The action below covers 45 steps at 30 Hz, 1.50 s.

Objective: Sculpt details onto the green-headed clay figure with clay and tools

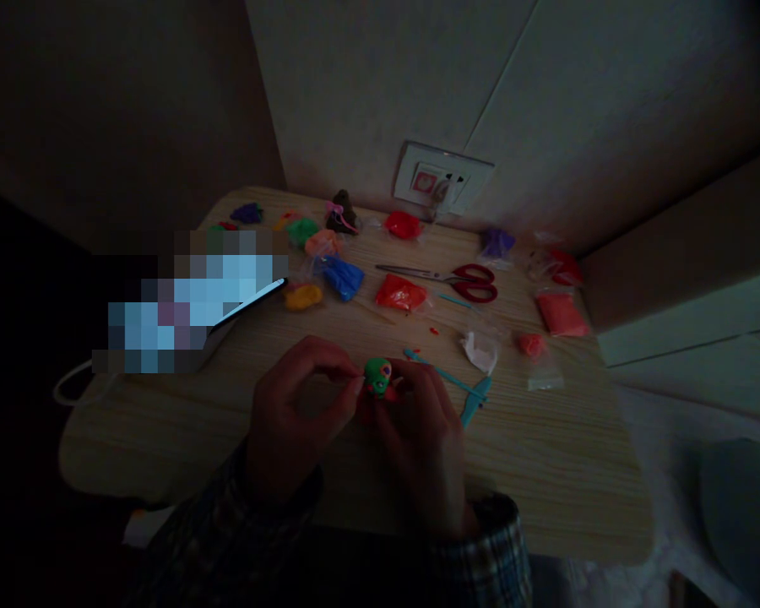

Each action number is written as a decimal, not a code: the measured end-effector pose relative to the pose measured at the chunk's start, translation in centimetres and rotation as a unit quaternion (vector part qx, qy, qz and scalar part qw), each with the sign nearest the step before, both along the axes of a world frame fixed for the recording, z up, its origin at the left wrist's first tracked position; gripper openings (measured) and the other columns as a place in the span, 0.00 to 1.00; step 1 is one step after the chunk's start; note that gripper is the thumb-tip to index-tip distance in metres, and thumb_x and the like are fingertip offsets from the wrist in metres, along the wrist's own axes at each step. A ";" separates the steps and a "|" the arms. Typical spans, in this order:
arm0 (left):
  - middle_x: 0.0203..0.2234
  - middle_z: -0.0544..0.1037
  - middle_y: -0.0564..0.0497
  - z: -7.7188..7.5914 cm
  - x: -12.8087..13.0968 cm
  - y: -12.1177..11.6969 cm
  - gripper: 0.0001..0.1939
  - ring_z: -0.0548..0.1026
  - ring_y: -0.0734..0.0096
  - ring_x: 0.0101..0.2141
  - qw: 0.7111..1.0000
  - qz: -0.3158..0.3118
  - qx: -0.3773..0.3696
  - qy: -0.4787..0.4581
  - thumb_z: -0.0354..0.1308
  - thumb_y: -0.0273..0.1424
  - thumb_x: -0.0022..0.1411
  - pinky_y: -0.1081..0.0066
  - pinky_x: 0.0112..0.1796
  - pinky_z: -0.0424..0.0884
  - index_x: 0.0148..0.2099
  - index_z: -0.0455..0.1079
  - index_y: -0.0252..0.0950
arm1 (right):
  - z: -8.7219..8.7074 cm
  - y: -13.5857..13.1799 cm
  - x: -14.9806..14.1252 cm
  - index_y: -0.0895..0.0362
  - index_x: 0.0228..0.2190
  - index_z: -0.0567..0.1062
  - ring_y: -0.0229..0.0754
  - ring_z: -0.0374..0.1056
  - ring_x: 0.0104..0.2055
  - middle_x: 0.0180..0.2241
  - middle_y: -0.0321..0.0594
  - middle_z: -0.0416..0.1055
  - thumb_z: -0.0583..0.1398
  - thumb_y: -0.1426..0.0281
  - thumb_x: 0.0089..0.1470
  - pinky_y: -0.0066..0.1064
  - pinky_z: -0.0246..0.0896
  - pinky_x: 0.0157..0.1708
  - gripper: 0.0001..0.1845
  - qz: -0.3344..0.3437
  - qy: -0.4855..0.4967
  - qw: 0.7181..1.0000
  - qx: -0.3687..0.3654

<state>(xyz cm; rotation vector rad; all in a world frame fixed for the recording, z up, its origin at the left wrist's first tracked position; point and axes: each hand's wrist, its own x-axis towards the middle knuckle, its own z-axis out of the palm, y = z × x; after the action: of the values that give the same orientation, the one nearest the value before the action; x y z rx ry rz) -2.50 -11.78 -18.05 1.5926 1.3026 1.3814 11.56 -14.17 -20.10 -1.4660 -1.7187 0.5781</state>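
Left hand [304, 405]: fingertips pinched together at the green figure [376, 377]'s side. Right hand [427, 431]: grip pinching it, near the front edge of the surface [563, 473]. Risk: squeezing too hard could dent the seemingly soft head. Lettering: none legible; the screen [228, 279] is pixelated.

The wall [367, 76] behind the table [545, 447] holds a socket panel [443, 180].
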 end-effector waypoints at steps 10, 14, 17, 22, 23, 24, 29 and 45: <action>0.26 0.72 0.56 -0.4 -0.1 0.0 0.07 0.72 0.72 0.29 1.000 -0.007 0.023 0.009 0.60 0.22 0.55 0.72 0.31 0.69 0.31 0.69 0.40 | 0.1 0.0 0.0 0.52 0.44 0.68 0.42 0.68 0.39 0.38 0.38 0.71 0.58 0.74 0.57 0.34 0.65 0.38 0.12 0.005 -0.009 1.000 0.004; 0.26 0.73 0.56 -0.1 -0.1 0.0 0.07 0.72 0.72 0.29 1.000 -0.006 0.013 -0.006 0.60 0.22 0.55 0.72 0.31 0.70 0.31 0.70 0.40 | 0.2 0.0 0.0 0.52 0.44 0.68 0.42 0.68 0.39 0.38 0.39 0.71 0.57 0.73 0.57 0.34 0.65 0.39 0.12 0.012 0.005 1.000 0.007; 0.26 0.73 0.55 0.1 -0.1 0.0 0.06 0.72 0.72 0.29 0.999 -0.008 -0.020 -0.041 0.60 0.23 0.55 0.72 0.31 0.71 0.31 0.71 0.40 | 0.4 0.1 0.1 0.52 0.43 0.68 0.42 0.68 0.38 0.37 0.38 0.71 0.58 0.73 0.57 0.33 0.65 0.38 0.12 0.018 0.032 0.999 -0.004; 0.28 0.76 0.53 0.1 -0.3 0.2 0.04 0.75 0.68 0.31 0.990 0.002 -0.095 -0.106 0.59 0.25 0.54 0.70 0.33 0.73 0.32 0.72 0.40 | 1.0 0.1 0.2 0.53 0.40 0.70 0.40 0.69 0.37 0.35 0.36 0.72 0.60 0.73 0.56 0.30 0.64 0.37 0.09 0.061 0.102 0.991 -0.057; 0.29 0.77 0.53 0.0 -0.4 0.2 0.04 0.75 0.68 0.32 0.988 -0.002 -0.106 -0.116 0.59 0.25 0.53 0.69 0.34 0.73 0.32 0.72 0.40 | 1.1 0.1 0.2 0.53 0.40 0.71 0.40 0.68 0.37 0.35 0.36 0.72 0.60 0.73 0.56 0.30 0.64 0.37 0.08 0.069 0.113 0.989 -0.065; 0.30 0.78 0.53 0.0 -0.5 0.3 0.04 0.76 0.68 0.32 0.985 -0.011 -0.118 -0.127 0.59 0.26 0.53 0.70 0.34 0.73 0.34 0.73 0.40 | 1.3 0.1 0.3 0.53 0.39 0.71 0.39 0.68 0.37 0.34 0.36 0.72 0.60 0.73 0.56 0.29 0.63 0.37 0.08 0.076 0.123 0.987 -0.070; 0.37 0.79 0.51 -0.4 -0.8 0.2 0.08 0.77 0.66 0.36 0.956 -0.064 -0.187 -0.215 0.62 0.34 0.55 0.71 0.35 0.73 0.40 0.75 0.40 | 1.5 0.1 0.5 0.54 0.39 0.72 0.39 0.68 0.37 0.35 0.36 0.72 0.60 0.70 0.57 0.29 0.63 0.36 0.07 0.107 0.165 0.975 -0.102; 0.34 0.78 0.53 -0.4 -0.8 0.3 0.11 0.77 0.69 0.37 0.908 -0.119 -0.251 -0.314 0.66 0.30 0.52 0.72 0.36 0.75 0.40 0.74 0.43 | 1.5 -0.1 0.6 0.54 0.42 0.73 0.39 0.68 0.37 0.35 0.36 0.72 0.60 0.69 0.57 0.30 0.62 0.36 0.10 0.153 0.182 0.959 -0.155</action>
<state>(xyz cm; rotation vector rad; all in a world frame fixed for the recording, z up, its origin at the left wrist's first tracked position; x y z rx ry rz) -3.30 -11.47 -18.43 0.8192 0.9228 1.1417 12.17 -14.32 -18.61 -1.2038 -1.6137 1.2502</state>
